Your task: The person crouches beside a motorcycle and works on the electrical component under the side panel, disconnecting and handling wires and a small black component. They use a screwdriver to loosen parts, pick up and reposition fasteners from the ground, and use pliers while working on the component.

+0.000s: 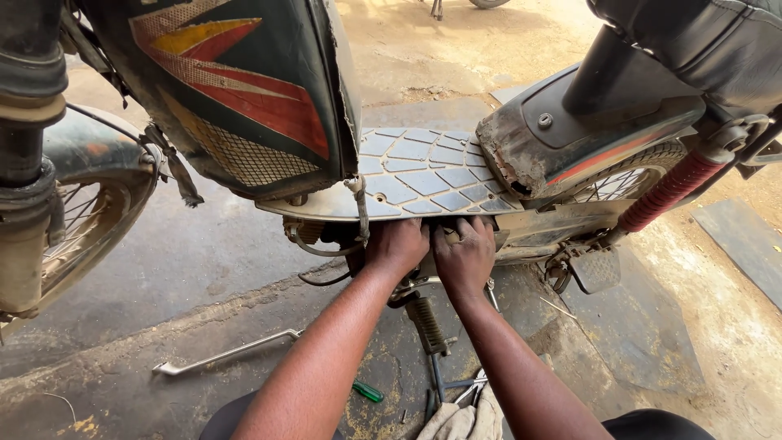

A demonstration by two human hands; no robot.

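Note:
A worn scooter stands across the view, its grey patterned footboard (419, 175) in the middle. Both my hands reach under the footboard's near edge. My left hand (396, 247) presses up against the underside beside a hanging cable (359, 213), fingers curled out of sight. My right hand (464, 254) sits next to it, fingers tucked under the edge too. What the fingers grip is hidden. A ribbed kick-start pedal (427, 324) hangs just below my wrists.
A long metal lever (224, 354) lies on the stained concrete at the left. A green-handled screwdriver (367, 392), pliers (471, 389) and a rag (460, 422) lie near my knees. Front wheel (85, 216) left; rear wheel (619, 183) and red shock spring (669, 191) right.

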